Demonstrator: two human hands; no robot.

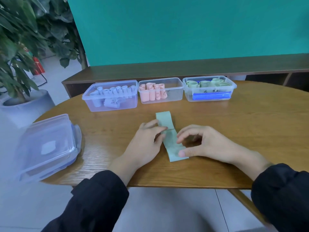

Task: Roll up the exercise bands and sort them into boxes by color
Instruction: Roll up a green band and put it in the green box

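- head view: a round wooden table [234, 131] is seen, with three clear boxes lined along its far side.
- lavender rolls are held in the left box [109, 96], pink in the middle box [160, 92], green in the right box [209, 90].
- stacked lids [48, 146] are set at the left edge.
- a green band [168, 138] is laid flat near the front edge.
- it is pressed by the left hand [147, 141], fingers straight.
- its near end is pinned by the thumb of the right hand [202, 143], fingers curled.
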